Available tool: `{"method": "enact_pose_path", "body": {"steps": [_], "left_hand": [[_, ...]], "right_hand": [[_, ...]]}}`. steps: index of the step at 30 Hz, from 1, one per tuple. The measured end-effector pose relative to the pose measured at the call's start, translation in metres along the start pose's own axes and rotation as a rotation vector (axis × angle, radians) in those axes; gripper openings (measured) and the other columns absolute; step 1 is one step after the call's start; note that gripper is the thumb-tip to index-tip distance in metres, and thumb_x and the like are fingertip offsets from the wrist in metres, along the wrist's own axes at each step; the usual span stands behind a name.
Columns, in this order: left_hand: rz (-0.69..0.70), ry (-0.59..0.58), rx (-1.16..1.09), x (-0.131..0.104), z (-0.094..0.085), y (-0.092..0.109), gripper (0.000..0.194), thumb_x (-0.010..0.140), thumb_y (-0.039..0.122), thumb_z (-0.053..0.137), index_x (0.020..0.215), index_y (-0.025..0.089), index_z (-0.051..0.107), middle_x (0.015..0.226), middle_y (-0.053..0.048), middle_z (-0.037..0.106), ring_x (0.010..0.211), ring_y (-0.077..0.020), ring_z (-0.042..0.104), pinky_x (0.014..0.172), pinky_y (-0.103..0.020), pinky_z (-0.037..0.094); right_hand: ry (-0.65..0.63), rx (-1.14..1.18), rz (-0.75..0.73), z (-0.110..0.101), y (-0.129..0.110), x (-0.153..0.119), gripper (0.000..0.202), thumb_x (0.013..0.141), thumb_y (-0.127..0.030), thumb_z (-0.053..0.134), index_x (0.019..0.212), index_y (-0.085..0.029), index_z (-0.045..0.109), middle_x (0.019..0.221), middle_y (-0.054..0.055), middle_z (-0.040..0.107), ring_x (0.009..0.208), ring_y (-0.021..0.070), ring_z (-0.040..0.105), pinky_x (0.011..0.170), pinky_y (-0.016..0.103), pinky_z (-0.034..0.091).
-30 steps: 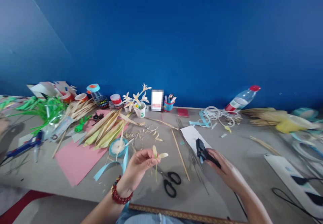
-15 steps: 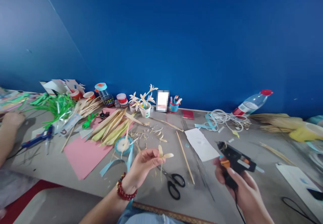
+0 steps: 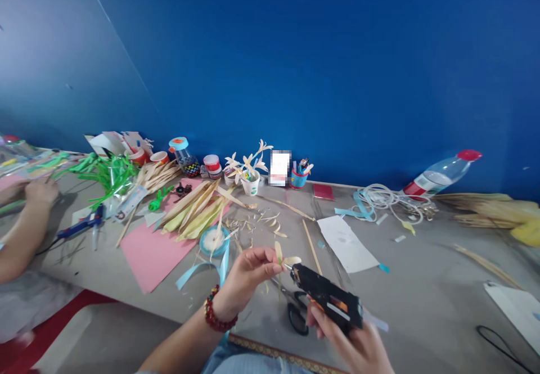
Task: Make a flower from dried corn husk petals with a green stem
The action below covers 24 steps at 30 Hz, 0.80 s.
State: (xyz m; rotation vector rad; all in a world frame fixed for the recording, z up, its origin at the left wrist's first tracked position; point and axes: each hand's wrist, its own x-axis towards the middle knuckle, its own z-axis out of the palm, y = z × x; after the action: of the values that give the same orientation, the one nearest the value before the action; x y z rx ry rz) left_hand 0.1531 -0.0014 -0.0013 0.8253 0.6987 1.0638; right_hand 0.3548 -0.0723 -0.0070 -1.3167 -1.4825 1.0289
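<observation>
At the bottom of the frame, right of centre, the right hand (image 3: 350, 343) is closed around the handle of a black glue gun (image 3: 329, 298), which slants up and left. Just left of it, at lower centre, the left hand (image 3: 248, 275), with a red bead bracelet (image 3: 220, 313) at its wrist, pinches a small pale flower (image 3: 278, 252) between thumb and fingers. The gun's nozzle meets the flower's base in the picture; whether it touches cannot be told.

Partly hidden below the gun lie black-handled scissors (image 3: 291, 315) on the grey table (image 3: 422, 289). Beyond, a thin wooden stick (image 3: 312, 248) lies near centre, a white sheet (image 3: 348, 244) right of it, a ribbon spool (image 3: 214, 241) and pink paper (image 3: 156, 256) to the left.

Farther off are dried husks (image 3: 192, 208) left of centre and another person's hand (image 3: 42, 191) at the left edge. Farthest, before a blue wall (image 3: 320, 70), stand a white cup (image 3: 251, 185) of pale flowers, a pen cup (image 3: 299, 179) and, at right, a tilted bottle (image 3: 441, 176).
</observation>
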Motion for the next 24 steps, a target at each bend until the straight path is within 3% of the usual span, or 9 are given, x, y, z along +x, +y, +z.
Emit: {"method": "enact_pose_path", "body": {"steps": [9, 16, 24], "left_hand": [[0.012, -0.021, 0.013, 0.0, 0.0, -0.003, 0.016, 0.075, 0.022, 0.08, 0.072, 0.015, 0.067, 0.075, -0.001, 0.066, 0.071, -0.0108, 0.056, 0.069, -0.023, 0.041], [0.009, -0.025, 0.007, 0.0, 0.0, -0.003, 0.015, 0.075, 0.022, 0.08, 0.073, 0.015, 0.067, 0.075, 0.0, 0.065, 0.07, -0.0103, 0.055, 0.07, -0.023, 0.04], [0.016, -0.023, 0.028, 0.0, 0.0, -0.003, 0.017, 0.074, 0.023, 0.081, 0.071, 0.015, 0.067, 0.074, 0.0, 0.064, 0.07, -0.0105, 0.054, 0.069, -0.023, 0.039]], "right_hand": [[-0.028, -0.1, -0.109, -0.005, 0.005, 0.002, 0.028, 0.093, -0.041, 0.056, 0.085, -0.017, 0.067, 0.064, 0.005, 0.071, 0.049, 0.0163, 0.063, 0.05, 0.022, 0.053], [0.057, -0.101, -0.087, 0.0, -0.005, 0.002, 0.039, 0.092, -0.049, 0.055, 0.074, -0.018, 0.069, 0.064, 0.006, 0.071, 0.051, 0.0169, 0.063, 0.054, 0.023, 0.053], [0.055, -0.137, -0.094, 0.001, -0.01, 0.005, 0.044, 0.092, -0.05, 0.053, 0.064, -0.02, 0.068, 0.057, 0.004, 0.067, 0.048, 0.016, 0.06, 0.052, 0.022, 0.052]]}}
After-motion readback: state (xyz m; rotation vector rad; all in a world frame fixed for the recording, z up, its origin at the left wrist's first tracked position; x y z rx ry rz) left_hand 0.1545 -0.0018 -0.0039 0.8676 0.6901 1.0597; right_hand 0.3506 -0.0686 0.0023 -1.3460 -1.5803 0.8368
